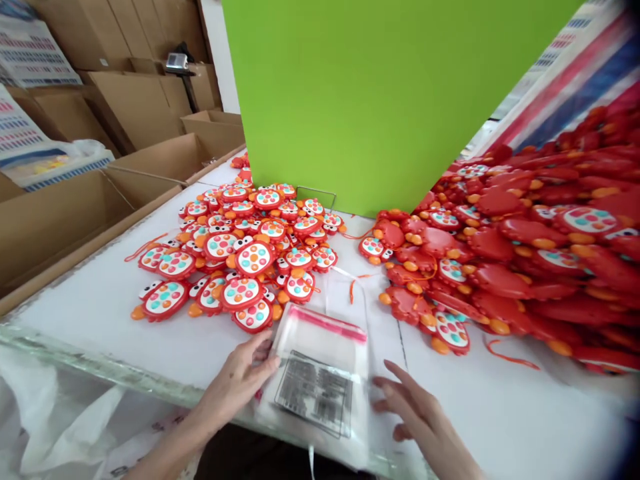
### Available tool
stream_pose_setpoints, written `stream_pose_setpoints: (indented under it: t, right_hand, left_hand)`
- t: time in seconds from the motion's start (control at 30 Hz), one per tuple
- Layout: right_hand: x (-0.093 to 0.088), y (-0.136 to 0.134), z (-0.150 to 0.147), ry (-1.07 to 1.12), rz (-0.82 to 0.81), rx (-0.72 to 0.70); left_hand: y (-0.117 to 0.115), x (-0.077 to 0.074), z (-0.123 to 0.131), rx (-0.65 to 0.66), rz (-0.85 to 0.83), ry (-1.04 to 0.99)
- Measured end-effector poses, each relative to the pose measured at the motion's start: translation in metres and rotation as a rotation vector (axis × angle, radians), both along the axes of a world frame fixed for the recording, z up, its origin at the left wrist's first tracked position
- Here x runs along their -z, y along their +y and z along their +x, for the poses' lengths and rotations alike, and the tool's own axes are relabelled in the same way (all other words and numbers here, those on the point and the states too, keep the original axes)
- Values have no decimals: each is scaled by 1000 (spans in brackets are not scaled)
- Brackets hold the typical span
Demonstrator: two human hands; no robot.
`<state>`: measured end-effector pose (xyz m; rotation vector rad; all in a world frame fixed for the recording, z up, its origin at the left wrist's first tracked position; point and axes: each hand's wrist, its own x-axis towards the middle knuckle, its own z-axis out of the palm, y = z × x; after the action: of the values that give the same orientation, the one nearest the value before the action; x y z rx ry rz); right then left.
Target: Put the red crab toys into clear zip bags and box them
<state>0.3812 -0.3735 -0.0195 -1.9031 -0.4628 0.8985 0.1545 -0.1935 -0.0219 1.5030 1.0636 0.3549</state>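
Note:
A stack of clear plastic bags [320, 373] with a pink strip and a printed label lies at the near edge of the white table [100, 307]. My left hand [240, 380] rests on the stack's left edge, fingers curled and touching the top bag. My right hand [417, 413] lies on the table just right of the stack, fingers stretched out flat, holding nothing. Beyond the bags sits a pile of red crab-shaped toys with coloured dots [245, 253], face up. A larger heap of the same toys [525, 247] fills the right side.
A tall green panel [380, 93] stands upright behind the toys. Open cardboard boxes [60, 213] line the left of the table, with more cartons stacked behind. A white plastic sheet [50, 413] hangs below the table's near edge.

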Motion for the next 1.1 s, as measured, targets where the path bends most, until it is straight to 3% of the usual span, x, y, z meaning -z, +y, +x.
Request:
stream_pose_setpoints:
  t: [0.13, 0.33, 0.57, 0.67, 0.73, 0.9, 1.1]
  right_hand:
    - [15, 5, -16, -9, 5, 10]
    - [20, 9, -16, -42, 38, 72]
    - [30, 7, -27, -93, 43, 40]
    - [35, 5, -29, -265, 1, -65]
    - [36, 6, -29, -495, 6, -136]
    - [26, 17, -36, -1055, 147, -317]
    - [12, 26, -45, -1205, 137, -248]
  left_hand:
    - [-1, -7, 11, -35, -70, -46]
    - [-9, -11, 25, -40, -234, -275]
    - [-12, -9, 31, -129, -349, -197]
    - [-12, -12, 34, -111, -326, -224]
    - [-12, -14, 35, -111, -309, -224]
    - [-14, -13, 34, -211, -305, -150]
    - [-14, -5, 30, -334, -375, -109]
